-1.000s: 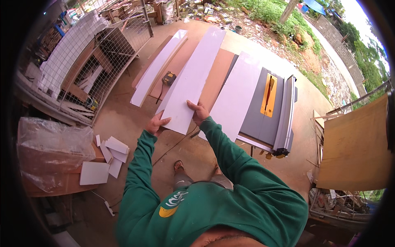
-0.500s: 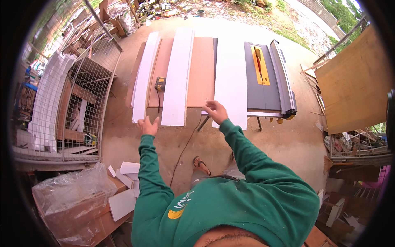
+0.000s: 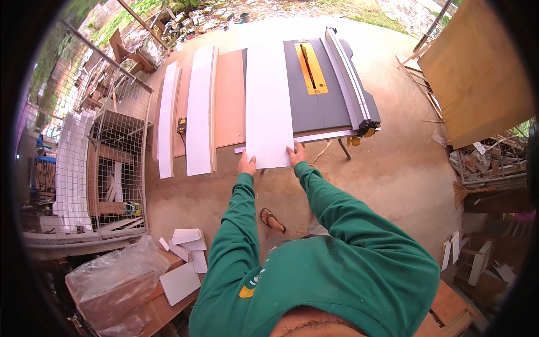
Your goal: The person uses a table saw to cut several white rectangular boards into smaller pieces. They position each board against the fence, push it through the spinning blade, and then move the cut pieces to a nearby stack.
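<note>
Lengthwise, the wide white board (image 3: 268, 101) points forward over the table saw (image 3: 309, 112), just left of its yellow throat plate (image 3: 316, 68). Left-hand grip (image 3: 247, 163) and right-hand grip (image 3: 296, 153) clasp opposite long edges at the near end, neither clearly closer; the board's length extends ahead.

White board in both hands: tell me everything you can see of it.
The white board is a long, flat, rectangular panel, plain and smooth on top, perhaps laminated. It lies lengthwise away from the person, apparently resting across the left part of the dark grey saw table, with its near end overhanging. The left hand grips its left edge near that end, the right hand its right edge. Its far end is washed out by glare.
</note>
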Available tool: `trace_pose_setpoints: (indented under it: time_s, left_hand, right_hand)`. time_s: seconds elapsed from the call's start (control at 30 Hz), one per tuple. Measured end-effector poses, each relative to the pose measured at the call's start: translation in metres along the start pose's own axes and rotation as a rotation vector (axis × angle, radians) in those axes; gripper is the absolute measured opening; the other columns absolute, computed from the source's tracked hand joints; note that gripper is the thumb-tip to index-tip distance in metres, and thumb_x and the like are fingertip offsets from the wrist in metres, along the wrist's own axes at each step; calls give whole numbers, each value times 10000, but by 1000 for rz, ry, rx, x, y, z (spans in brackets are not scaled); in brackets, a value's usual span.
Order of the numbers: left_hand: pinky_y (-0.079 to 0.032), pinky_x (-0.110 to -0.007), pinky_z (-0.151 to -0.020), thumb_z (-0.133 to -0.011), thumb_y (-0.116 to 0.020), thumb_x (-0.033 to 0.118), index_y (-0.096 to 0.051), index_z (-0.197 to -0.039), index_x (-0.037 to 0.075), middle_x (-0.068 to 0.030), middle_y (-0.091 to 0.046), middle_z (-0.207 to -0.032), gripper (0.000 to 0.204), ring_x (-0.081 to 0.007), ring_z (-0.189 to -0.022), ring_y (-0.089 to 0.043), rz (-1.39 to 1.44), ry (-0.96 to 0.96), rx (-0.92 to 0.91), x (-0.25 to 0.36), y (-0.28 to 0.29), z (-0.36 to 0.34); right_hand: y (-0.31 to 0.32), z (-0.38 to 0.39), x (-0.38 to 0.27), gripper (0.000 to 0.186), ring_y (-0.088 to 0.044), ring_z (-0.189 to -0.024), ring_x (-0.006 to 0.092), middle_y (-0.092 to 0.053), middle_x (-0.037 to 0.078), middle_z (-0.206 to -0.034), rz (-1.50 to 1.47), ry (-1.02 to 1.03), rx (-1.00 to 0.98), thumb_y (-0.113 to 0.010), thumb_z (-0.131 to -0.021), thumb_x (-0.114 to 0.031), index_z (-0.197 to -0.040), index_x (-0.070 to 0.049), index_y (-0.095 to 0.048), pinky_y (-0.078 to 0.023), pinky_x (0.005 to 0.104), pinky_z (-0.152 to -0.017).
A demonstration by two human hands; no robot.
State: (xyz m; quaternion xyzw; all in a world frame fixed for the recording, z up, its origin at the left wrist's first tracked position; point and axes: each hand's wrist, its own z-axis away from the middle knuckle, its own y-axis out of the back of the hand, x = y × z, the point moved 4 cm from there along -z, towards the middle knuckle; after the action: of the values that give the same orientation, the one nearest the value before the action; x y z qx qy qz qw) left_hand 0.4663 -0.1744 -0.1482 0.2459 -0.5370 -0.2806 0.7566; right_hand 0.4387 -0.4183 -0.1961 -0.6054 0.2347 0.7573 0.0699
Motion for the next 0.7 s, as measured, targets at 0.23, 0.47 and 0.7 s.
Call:
trace_pose_setpoints:
  time_s: [0.23, 0.47, 0.7]
  left_hand:
    - [-403, -366, -1099, -1007, -643, 264, -316, -1568, 27, -201, -501, -1476, 691, -261, -1347, -495, 569, -146, -191, -33, -50, 104]
    - [-368, -329, -1122, -1036, -580, 186, -293, -1562, -14, -183, -485, -1498, 631, -245, -1335, -491, 436, -154, -21, -31, -81, 242]
    - [-370, -336, -1123, -1032, -586, 195, -319, -1548, -17, -191, -502, -1480, 618, -253, -1326, -500, 581, -155, -58, -65, -118, 349]
  right_hand:
    - [83, 97, 25, 496, -710, -993, 288, -725, 227, -1104, -38, -55, -50, -638, -970, -256, -1430, -93, -551, -534, 382, -884]
    - [166, 218, 55, 525, -677, -1004, 410, -701, 261, -1077, 265, -179, -193, -451, -1035, -492, -1192, -31, -649, -507, 473, -885]
    - [230, 327, 97, 633, -685, -978, 389, -705, 261, -1036, 318, -237, -246, -382, -1050, -554, -1103, 5, -675, -511, 434, -869]
